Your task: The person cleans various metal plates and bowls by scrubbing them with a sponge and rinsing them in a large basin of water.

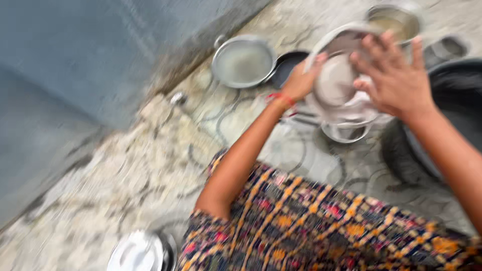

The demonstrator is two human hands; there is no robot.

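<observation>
On a wet, ring-marked stone floor, the left hand grips the rim of a tilted steel pot while the right hand, fingers spread, rubs inside it, apparently mid-scrub; rinsing likely follows, needing water from the steel bowl just left.

- The left hand is raised ahead of the body, fingers curled in a grip, wrist bent, forearm bare and stretched forward.
- The right hand is lifted close beside it, fingers spread and palm facing down, forearm angling in from the right.
</observation>
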